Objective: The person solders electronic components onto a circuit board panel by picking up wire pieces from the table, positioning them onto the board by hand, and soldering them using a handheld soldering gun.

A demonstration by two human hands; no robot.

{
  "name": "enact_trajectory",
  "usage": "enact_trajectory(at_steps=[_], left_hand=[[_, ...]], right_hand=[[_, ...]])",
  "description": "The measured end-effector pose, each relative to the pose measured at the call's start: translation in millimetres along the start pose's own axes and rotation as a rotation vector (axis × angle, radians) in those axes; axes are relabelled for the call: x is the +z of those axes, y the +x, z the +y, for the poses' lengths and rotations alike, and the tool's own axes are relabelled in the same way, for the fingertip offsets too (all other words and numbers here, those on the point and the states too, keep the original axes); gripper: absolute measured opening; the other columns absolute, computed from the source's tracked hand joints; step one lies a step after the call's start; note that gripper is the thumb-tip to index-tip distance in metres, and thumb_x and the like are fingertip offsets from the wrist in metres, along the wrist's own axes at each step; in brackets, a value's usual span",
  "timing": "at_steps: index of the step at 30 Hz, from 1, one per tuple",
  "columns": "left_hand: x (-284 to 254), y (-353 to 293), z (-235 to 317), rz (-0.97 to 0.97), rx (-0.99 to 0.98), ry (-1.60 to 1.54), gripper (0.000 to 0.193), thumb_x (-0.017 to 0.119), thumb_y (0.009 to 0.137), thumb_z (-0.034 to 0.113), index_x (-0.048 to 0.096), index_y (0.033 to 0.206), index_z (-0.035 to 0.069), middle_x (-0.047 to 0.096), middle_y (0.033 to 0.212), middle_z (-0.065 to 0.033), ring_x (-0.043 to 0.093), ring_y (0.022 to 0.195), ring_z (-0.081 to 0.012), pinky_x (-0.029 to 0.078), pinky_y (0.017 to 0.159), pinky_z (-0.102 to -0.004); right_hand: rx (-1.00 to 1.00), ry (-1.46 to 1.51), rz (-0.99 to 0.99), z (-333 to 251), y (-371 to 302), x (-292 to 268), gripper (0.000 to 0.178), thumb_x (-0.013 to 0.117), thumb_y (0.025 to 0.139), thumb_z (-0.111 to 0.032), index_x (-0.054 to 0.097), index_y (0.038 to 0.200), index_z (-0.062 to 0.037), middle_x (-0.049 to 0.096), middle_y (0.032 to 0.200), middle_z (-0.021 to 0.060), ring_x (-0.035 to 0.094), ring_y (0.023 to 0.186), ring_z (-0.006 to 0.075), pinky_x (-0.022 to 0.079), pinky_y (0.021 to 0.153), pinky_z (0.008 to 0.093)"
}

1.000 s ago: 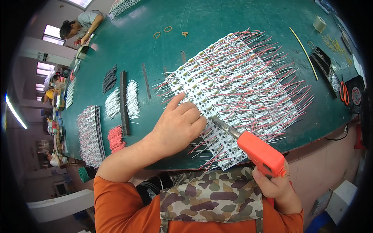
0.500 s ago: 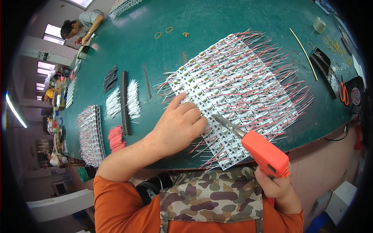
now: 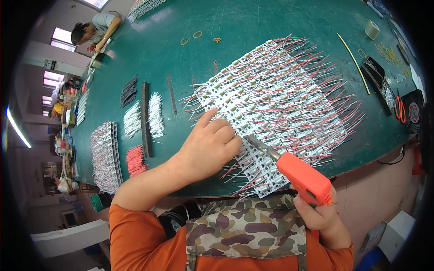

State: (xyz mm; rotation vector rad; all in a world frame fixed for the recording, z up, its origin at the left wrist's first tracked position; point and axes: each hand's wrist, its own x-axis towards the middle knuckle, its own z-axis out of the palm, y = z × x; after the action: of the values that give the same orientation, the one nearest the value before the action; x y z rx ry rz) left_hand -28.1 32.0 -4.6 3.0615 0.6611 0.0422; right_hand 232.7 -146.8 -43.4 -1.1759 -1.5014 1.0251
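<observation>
A large white panel of small circuit boards (image 3: 275, 104) with red and white wires lies on the green table (image 3: 253, 27). My left hand (image 3: 210, 142) rests on the panel's near left corner, index finger stretched out, other fingers curled. My right hand (image 3: 323, 212) grips an orange glue gun (image 3: 300, 176) near the table's front edge. Its metal nozzle touches the panel just right of my left hand.
Left of the panel lie bundles of white wires (image 3: 144, 117), red wires (image 3: 134, 160), black wires (image 3: 129, 90) and another wired panel (image 3: 105, 156). Rubber bands (image 3: 190, 38), a tape roll (image 3: 372, 29) and red scissors (image 3: 400, 108) lie further off. A person (image 3: 97, 27) works at the far left.
The glue gun has shifted slightly right and toward me along the panel. My left hand stays pressed on the panel.
</observation>
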Motion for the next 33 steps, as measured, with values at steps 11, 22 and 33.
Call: enact_trajectory(at_steps=[11, 22, 33], left_hand=[[2.0, 0.3, 0.5, 0.003, 0.002, 0.01, 0.02, 0.062, 0.075, 0.011, 0.063, 0.095, 0.009, 0.059, 0.091, -0.005, 0.06, 0.101, -0.0237, 0.041, 0.104, -0.0516], [2.1, 0.2, 1.8, 0.021, 0.0, 0.026, 0.018, 0.062, 0.075, 0.012, 0.063, 0.093, 0.009, 0.059, 0.088, -0.005, 0.06, 0.1, -0.0241, 0.041, 0.104, -0.0518], [1.8, -0.1, 8.2, 0.081, -0.041, 0.065, 0.017, 0.062, 0.076, 0.01, 0.062, 0.093, 0.009, 0.059, 0.093, -0.0055, 0.06, 0.101, -0.0233, 0.039, 0.105, -0.0527]], right_hand=[[0.041, 0.07, 0.051, -2.0, -2.9, 0.5, 0.042, 0.068, 0.078, 0.0, 0.058, 0.118, 0.0071, 0.065, 0.109, 0.0204, 0.068, 0.09, 0.0288, 0.053, 0.08, 0.035], [0.032, 0.059, 0.034, -1.1, -5.1, -2.1, 0.042, 0.068, 0.078, -0.002, 0.059, 0.118, 0.0049, 0.065, 0.108, 0.0189, 0.067, 0.083, 0.0265, 0.052, 0.077, 0.0333], [-0.042, 0.007, 0.069, 5.1, -11.0, -2.1, 0.046, 0.068, 0.08, -0.004, 0.056, 0.123, 0.0071, 0.066, 0.106, 0.0183, 0.065, 0.08, 0.0246, 0.052, 0.076, 0.033]])
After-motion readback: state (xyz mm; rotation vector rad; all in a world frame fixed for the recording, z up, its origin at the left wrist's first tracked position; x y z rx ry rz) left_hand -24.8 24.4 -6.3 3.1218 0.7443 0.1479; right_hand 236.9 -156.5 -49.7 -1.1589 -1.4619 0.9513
